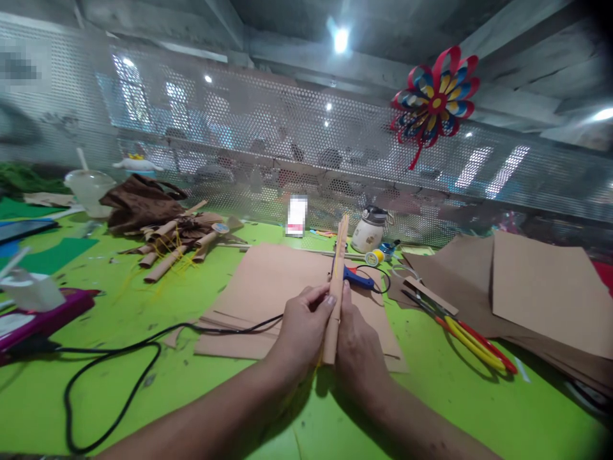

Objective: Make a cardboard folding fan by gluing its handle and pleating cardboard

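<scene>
Green desk under ceiling lights, perforated metal screen behind it. Left fingers closed on a brown paper roll, thumb on top, no real gap. Right fingers closed in from the other side, thumb along the edge; the rest sit behind the roll, so can't tell how they're placed.

Roll runs between the two sets of fingers, near end toward the wearer, far end beyond the fingertips. Yellow thread lies along it past the fingers; some more hangs below the near end.

Handling, my read: very light, fairly stiff lengthwise, but the wall should dent or flatten if squeezed. Dry paper, so decent grip, not slippery. Far end looks layered and thin, likely the weak spot. Best hold: mid-length, both sides, light even pressure, as now. Keep off the far end; mind the thread, could snag.

Just beyond and under the fingers: flat brown sheets, plus a blue-handled tool just right of the roll. Farther right of the fingers: scissors, then a paper stack. Left of the fingers: black cable; farther out left, a bundle of similar rolls with loose yellow thread.
</scene>
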### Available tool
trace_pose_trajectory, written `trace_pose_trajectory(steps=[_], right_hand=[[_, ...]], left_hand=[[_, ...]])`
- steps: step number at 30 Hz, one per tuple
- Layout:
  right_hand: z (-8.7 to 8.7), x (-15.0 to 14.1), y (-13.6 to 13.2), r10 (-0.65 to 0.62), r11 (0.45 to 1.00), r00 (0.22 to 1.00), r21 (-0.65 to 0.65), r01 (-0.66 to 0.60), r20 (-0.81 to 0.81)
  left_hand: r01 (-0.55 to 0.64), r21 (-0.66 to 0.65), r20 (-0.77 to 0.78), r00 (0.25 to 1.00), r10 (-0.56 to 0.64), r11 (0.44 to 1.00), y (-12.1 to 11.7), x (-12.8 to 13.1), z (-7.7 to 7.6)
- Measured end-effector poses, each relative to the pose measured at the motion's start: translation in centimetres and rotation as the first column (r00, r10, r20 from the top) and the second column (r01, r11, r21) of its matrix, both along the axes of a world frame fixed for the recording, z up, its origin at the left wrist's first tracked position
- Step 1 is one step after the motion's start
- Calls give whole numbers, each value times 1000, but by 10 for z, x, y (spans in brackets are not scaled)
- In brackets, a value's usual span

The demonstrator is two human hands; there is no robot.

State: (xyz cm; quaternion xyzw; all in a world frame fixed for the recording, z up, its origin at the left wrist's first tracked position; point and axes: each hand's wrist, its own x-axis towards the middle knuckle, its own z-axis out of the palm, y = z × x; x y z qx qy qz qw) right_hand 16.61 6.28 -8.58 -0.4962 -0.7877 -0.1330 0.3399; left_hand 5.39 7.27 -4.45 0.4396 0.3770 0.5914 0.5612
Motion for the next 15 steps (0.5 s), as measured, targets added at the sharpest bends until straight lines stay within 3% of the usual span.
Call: trace_pose_trajectory(steps=[9,15], right_hand=[[-1,-3,-1,-29,999,1000,16,28,13],[0,0,-5,-1,998,999,-66,4,42]], left_hand=[[-46,87,-71,996,52,995,4,0,-11],[-101,108,-122,986,114,989,5,1,-11]])
